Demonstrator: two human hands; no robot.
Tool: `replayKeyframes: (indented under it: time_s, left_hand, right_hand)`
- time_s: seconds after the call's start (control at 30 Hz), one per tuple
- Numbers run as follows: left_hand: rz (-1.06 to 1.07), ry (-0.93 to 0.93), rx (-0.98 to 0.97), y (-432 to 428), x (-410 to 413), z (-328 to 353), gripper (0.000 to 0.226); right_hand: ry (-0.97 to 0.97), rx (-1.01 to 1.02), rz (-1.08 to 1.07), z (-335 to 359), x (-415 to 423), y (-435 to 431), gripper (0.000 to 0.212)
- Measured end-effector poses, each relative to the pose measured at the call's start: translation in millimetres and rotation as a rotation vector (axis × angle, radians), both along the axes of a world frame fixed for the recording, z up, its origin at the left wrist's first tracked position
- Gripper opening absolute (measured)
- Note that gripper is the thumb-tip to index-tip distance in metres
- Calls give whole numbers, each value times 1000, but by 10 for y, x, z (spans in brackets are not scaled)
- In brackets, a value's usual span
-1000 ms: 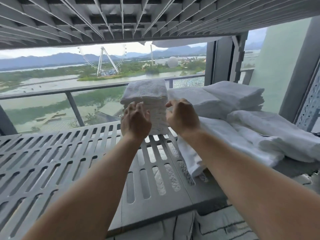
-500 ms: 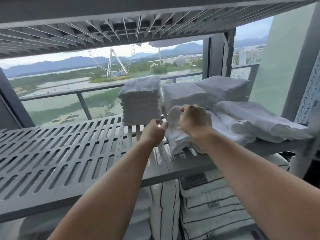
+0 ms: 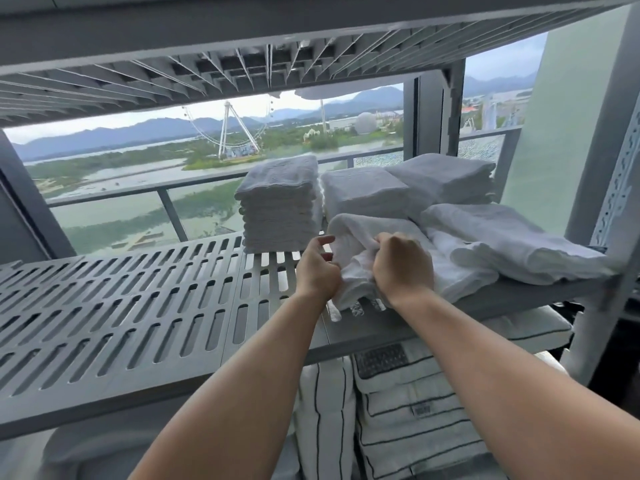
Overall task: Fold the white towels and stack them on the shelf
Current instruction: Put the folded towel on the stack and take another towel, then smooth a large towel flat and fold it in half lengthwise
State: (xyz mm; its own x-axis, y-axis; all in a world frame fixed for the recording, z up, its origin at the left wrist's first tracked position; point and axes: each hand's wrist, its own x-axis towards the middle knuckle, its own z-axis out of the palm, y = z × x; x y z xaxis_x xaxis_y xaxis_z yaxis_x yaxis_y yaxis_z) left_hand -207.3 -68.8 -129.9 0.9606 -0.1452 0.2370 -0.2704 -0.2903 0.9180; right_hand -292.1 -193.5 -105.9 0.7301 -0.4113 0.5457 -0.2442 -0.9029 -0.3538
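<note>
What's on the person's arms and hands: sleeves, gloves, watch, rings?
Nothing worn that shows. Left hand and right hand are ungloved, no rings visible. Left forearm and right forearm are bare to the frame edge: no sleeves, watch or bands.

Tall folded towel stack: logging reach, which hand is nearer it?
Left. The left hand is just in front of the stack, to its right; the right hand is farther right, gripping a crumpled towel.

Linen store rm up high: slotted metal shelving w/ folded towel stacks, window over water.
</note>
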Motion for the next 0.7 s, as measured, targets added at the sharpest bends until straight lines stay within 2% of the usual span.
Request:
replayKeyframes:
  time_s: [0.17, 0.33, 0.53, 0.7]
  left_hand:
    - [19, 7, -109, 241, -39, 4, 49]
    - [83, -2, -25, 846, 10, 236, 42]
    - [302, -73, 201, 1809, 34, 567, 45]
    - [449, -152, 528, 2580, 66, 714, 38]
  right_hand:
    - [-141, 30, 70, -7, 49, 86, 24]
    - [-237, 91, 171, 83, 158, 397, 24]
    - [-299, 183, 338, 219, 234, 935, 21]
    - [-303, 141, 409, 300, 386, 1457, 19]
